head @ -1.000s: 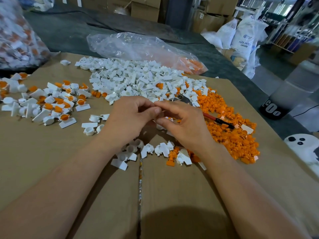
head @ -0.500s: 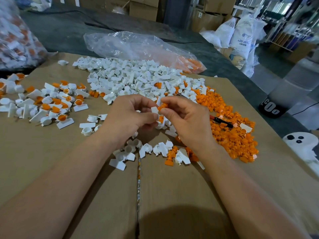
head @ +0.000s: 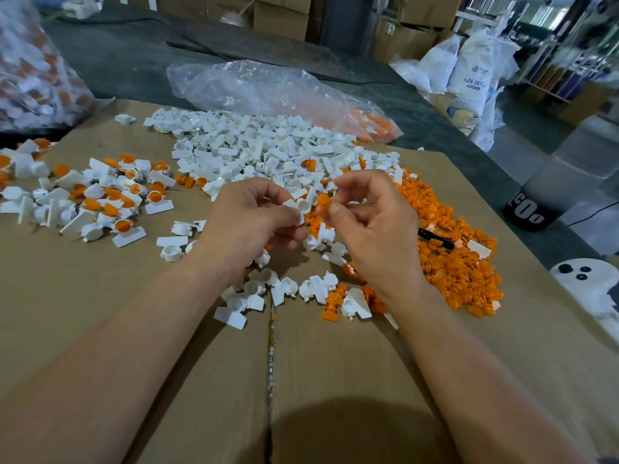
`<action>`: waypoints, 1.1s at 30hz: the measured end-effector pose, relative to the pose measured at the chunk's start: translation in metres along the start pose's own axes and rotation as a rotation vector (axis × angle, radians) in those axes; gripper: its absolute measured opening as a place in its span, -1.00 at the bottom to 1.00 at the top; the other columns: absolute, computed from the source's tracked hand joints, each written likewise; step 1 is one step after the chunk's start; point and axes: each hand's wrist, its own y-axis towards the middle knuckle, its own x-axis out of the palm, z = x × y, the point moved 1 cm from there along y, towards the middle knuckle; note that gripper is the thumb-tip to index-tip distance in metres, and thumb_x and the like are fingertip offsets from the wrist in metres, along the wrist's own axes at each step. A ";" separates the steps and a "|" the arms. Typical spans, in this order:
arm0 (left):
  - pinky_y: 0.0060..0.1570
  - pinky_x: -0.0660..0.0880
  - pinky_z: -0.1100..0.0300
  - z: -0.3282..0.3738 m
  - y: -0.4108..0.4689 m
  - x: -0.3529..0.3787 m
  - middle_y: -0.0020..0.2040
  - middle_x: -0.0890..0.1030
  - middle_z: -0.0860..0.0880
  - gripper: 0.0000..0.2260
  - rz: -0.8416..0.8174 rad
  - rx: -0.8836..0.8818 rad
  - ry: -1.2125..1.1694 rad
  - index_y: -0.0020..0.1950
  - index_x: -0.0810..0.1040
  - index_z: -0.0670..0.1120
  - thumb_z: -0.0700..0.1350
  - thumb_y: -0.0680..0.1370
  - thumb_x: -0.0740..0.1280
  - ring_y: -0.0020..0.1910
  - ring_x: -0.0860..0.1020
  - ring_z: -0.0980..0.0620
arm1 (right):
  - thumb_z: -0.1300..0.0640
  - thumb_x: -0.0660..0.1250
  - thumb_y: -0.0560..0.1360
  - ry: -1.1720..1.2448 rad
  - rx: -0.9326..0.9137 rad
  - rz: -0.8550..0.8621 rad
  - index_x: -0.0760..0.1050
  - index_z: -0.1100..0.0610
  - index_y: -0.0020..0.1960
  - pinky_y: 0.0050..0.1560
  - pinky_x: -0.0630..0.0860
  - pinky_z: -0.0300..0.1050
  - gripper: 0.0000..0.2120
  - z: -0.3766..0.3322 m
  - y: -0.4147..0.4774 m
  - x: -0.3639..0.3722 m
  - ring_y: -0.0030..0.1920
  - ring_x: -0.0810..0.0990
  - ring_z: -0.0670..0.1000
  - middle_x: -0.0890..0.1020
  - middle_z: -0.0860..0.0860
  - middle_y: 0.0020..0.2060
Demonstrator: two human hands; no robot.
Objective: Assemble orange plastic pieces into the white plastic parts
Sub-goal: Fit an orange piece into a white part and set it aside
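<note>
My left hand pinches a white plastic part with its round socket facing right. My right hand pinches an orange plastic piece just to the right of that socket, a small gap between them. Both are held above the cardboard at the centre of the view. A heap of loose white parts lies behind the hands. A heap of orange pieces spreads to the right. Several joined white-and-orange parts lie at the left.
A few loose white parts and orange pieces lie on the cardboard sheet below the hands. A black-and-red tool lies in the orange heap. A clear plastic bag sits behind the white heap; another filled bag at far left.
My hands were pressed together low over the cardboard; they have lifted and drawn slightly apart, so the white part and the orange piece now show between the fingertips.
</note>
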 end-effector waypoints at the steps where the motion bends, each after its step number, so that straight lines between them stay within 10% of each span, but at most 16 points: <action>1: -0.45 0.56 0.24 0.000 0.000 0.000 -0.49 0.59 -0.06 -0.84 -0.005 -0.003 -0.002 -0.24 0.47 -0.20 -0.42 0.44 0.34 -0.48 0.60 0.03 | 0.34 0.32 0.45 -0.007 -0.003 0.012 0.41 -0.14 -0.13 -0.21 0.53 -0.34 -0.65 0.000 0.000 0.000 -0.23 0.61 -0.13 0.53 -0.19 -0.25; 17: -0.55 0.40 0.39 0.003 -0.006 0.006 -0.56 0.54 -0.01 -0.82 -0.040 0.044 0.145 -0.27 0.49 -0.18 -0.43 0.41 0.37 -0.55 0.56 0.12 | 0.32 0.34 0.38 -0.327 -0.264 0.002 0.57 0.22 0.02 -0.19 0.48 -0.35 -0.79 0.002 -0.001 0.009 -0.21 0.49 -0.17 0.55 -0.05 -0.21; 33: -0.51 0.46 0.35 0.006 -0.005 0.002 -0.52 0.58 -0.04 -0.81 -0.002 0.031 0.107 -0.30 0.56 -0.15 -0.42 0.40 0.37 -0.53 0.57 0.09 | 0.24 0.47 0.33 -0.026 -0.095 -0.103 0.58 0.03 -0.05 -0.16 0.52 -0.30 -0.76 0.007 0.001 0.004 -0.20 0.56 -0.14 0.56 -0.14 -0.21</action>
